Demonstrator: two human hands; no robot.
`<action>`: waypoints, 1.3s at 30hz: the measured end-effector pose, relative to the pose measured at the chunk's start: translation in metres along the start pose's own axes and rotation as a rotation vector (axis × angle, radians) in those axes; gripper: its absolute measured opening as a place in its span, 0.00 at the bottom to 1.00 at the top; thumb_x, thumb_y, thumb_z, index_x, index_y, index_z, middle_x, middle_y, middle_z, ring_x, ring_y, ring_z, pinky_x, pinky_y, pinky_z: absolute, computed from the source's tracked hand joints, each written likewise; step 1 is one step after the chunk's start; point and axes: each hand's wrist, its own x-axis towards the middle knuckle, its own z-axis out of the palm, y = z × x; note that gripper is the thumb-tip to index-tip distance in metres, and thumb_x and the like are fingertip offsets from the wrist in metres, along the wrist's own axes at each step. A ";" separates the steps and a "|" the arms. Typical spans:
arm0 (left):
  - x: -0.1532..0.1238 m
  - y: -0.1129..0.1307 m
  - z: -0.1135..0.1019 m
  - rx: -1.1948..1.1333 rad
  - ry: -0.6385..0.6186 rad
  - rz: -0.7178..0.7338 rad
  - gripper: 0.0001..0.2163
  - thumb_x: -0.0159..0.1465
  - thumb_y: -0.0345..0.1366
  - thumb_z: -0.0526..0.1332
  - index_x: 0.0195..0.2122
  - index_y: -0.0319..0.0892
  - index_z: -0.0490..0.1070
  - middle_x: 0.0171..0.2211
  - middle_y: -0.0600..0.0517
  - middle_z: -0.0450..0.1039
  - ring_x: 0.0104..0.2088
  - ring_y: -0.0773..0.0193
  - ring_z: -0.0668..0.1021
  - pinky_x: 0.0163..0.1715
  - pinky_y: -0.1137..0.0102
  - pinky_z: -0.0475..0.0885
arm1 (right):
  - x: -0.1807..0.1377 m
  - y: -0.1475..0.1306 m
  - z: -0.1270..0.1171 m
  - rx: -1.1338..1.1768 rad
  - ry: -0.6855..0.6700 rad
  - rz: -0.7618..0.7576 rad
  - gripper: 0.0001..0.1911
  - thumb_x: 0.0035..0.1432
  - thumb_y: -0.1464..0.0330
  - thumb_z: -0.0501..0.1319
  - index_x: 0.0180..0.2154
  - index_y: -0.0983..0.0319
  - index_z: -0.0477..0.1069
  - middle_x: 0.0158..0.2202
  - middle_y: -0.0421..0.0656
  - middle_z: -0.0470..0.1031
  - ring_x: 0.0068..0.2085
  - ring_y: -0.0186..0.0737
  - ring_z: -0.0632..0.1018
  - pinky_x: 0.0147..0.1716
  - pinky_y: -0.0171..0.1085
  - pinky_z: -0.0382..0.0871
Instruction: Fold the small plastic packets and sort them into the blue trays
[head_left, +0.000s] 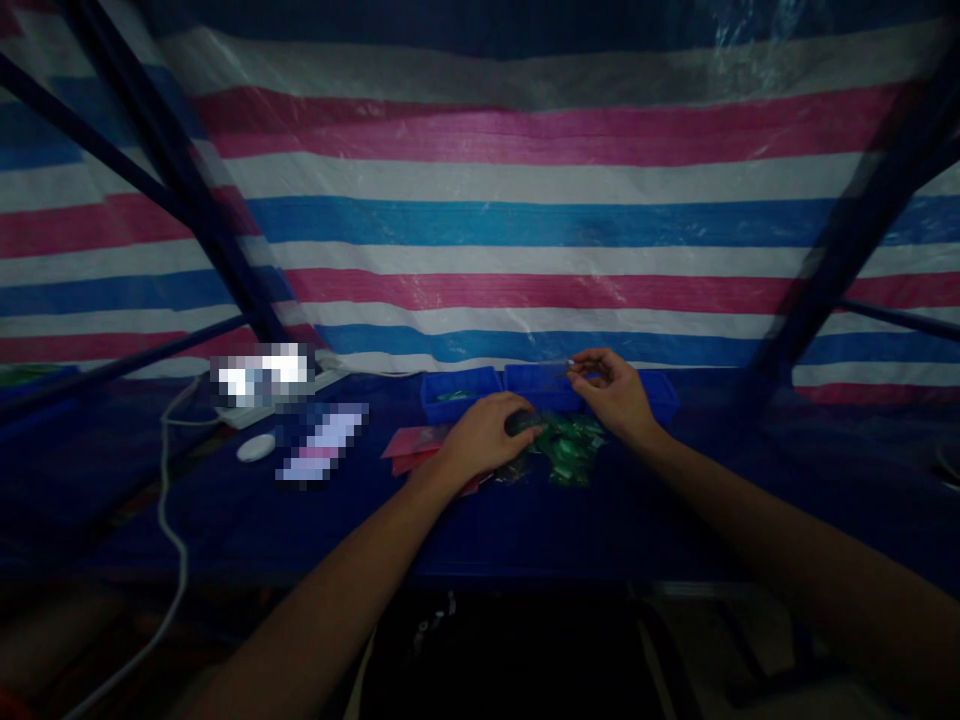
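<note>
My left hand curls its fingers and thumb at the left edge of a pile of small green shiny packets. Something dark shows between its thumb and fingers, too dim to name. Red flat packets lie under and beside my left wrist. My right hand is raised over the blue bins, thumb and fingertips pinched on a small, thin, clear-looking piece whose kind is blurred. Under it stands the middle blue bin; the left blue bin holds something greenish.
On the blue table, a white power strip, a white oval object and a blurred-out phone-like rectangle lie at the left. A white cable hangs over the edge. Blue metal posts and a striped sheet close off the back.
</note>
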 end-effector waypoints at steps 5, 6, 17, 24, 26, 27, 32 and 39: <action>-0.001 -0.007 0.005 0.004 -0.036 -0.029 0.17 0.61 0.45 0.66 0.48 0.43 0.77 0.47 0.44 0.79 0.48 0.51 0.78 0.52 0.60 0.69 | 0.005 0.003 -0.004 -0.189 0.019 -0.126 0.14 0.58 0.64 0.64 0.46 0.60 0.71 0.41 0.46 0.78 0.40 0.44 0.79 0.39 0.43 0.75; -0.001 -0.008 0.006 -0.003 -0.031 -0.032 0.17 0.61 0.46 0.66 0.49 0.43 0.78 0.47 0.44 0.79 0.47 0.51 0.79 0.51 0.60 0.69 | 0.006 0.003 -0.006 -0.267 0.022 -0.179 0.14 0.59 0.65 0.63 0.47 0.60 0.72 0.42 0.47 0.78 0.41 0.46 0.78 0.41 0.46 0.74; 0.000 -0.011 0.001 -0.068 0.039 -0.068 0.09 0.62 0.40 0.65 0.40 0.45 0.81 0.38 0.46 0.82 0.37 0.55 0.80 0.43 0.62 0.70 | 0.004 0.005 0.000 -0.663 -0.249 -0.469 0.10 0.62 0.67 0.61 0.45 0.59 0.77 0.43 0.48 0.79 0.54 0.57 0.70 0.59 0.58 0.60; 0.002 0.004 -0.008 -0.160 0.207 -0.123 0.08 0.64 0.40 0.63 0.38 0.45 0.79 0.37 0.48 0.80 0.38 0.56 0.78 0.45 0.62 0.69 | -0.012 -0.017 0.007 -0.458 -0.250 -0.413 0.11 0.64 0.64 0.61 0.47 0.57 0.76 0.45 0.47 0.79 0.52 0.51 0.74 0.55 0.53 0.68; 0.002 0.008 -0.009 -0.198 0.222 -0.141 0.09 0.65 0.42 0.63 0.39 0.45 0.79 0.37 0.48 0.80 0.38 0.57 0.78 0.43 0.63 0.70 | -0.017 -0.023 0.009 -0.377 -0.317 -0.363 0.14 0.63 0.63 0.63 0.49 0.57 0.75 0.46 0.46 0.79 0.50 0.48 0.77 0.53 0.50 0.71; 0.002 0.009 -0.009 -0.224 0.213 -0.147 0.10 0.65 0.43 0.62 0.40 0.45 0.79 0.38 0.48 0.80 0.38 0.58 0.78 0.42 0.64 0.70 | -0.019 -0.025 0.010 -0.332 -0.348 -0.327 0.16 0.62 0.62 0.64 0.51 0.56 0.75 0.47 0.45 0.79 0.48 0.47 0.78 0.52 0.49 0.72; 0.003 0.008 -0.005 -0.382 0.156 -0.211 0.14 0.67 0.47 0.60 0.40 0.42 0.79 0.35 0.48 0.80 0.34 0.61 0.78 0.37 0.68 0.71 | -0.023 -0.018 0.018 0.004 -0.377 -0.010 0.14 0.58 0.60 0.66 0.45 0.58 0.76 0.43 0.44 0.81 0.44 0.44 0.82 0.47 0.45 0.76; 0.006 -0.004 0.001 -0.613 0.140 -0.245 0.15 0.67 0.47 0.61 0.44 0.41 0.77 0.39 0.46 0.80 0.38 0.61 0.80 0.40 0.66 0.74 | -0.020 -0.010 0.020 0.200 -0.304 0.150 0.20 0.52 0.58 0.71 0.45 0.59 0.75 0.39 0.45 0.81 0.38 0.42 0.82 0.41 0.42 0.78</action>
